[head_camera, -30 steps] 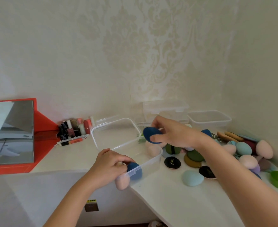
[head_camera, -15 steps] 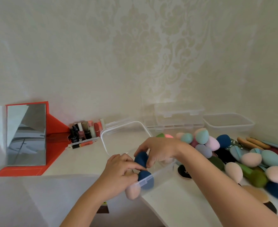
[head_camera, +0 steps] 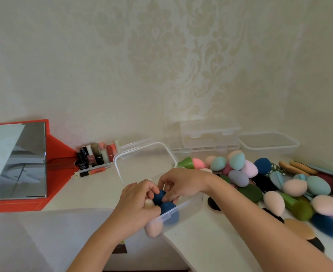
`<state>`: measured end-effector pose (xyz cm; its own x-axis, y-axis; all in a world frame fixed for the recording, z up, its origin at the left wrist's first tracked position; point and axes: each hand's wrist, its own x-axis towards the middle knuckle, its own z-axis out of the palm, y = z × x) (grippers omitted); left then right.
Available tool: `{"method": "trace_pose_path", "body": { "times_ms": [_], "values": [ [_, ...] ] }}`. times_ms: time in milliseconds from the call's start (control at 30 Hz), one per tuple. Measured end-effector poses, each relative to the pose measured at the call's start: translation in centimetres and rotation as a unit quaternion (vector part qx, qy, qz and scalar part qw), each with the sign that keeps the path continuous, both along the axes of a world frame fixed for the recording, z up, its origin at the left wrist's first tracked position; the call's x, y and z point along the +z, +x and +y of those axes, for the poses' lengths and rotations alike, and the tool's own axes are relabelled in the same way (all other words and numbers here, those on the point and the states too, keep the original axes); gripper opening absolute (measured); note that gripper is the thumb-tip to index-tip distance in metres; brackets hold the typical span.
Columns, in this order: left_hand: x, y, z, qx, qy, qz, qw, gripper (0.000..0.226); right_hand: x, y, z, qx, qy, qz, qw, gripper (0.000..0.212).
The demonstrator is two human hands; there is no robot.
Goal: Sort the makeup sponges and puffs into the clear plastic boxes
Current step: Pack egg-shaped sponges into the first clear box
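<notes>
Placing is under way: the right hand [head_camera: 181, 185] pinches a dark blue sponge [head_camera: 158, 196] down into the near clear box [head_camera: 189, 205], whose rim the left hand [head_camera: 138, 201] grips; next it should let go and reach right to the sponge pile [head_camera: 295, 187].

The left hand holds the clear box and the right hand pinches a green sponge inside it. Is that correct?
Only the colour is wrong: in the head view the sponge is dark blue, not green. The left hand holds the clear box and the right hand pinches the sponge inside it.
</notes>
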<state>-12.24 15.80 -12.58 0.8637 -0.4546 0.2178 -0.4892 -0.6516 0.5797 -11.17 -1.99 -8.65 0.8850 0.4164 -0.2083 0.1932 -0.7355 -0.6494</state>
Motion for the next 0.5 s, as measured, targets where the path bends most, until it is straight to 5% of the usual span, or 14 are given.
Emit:
{"method": "trace_pose_path", "body": {
  "times_ms": [167, 333, 500],
  "values": [
    [0.3, -0.3, -0.4, 0.013, 0.001, 0.012, 1.000, 0.042, 0.0, -0.3, -0.2, 0.011, -0.050, 0.017, 0.999, 0.008],
    [0.5, -0.3, -0.5, 0.005, 0.024, 0.025, 0.999, 0.029, 0.1, -0.4, 0.0, 0.033, -0.111, 0.013, 0.993, 0.014],
    [0.7, -0.4, -1.0, 0.031, 0.050, 0.005, 0.998, 0.037, 1.3, -1.2, -0.9, -0.029, 0.016, 0.078, 0.996, 0.035]
  ]
}}
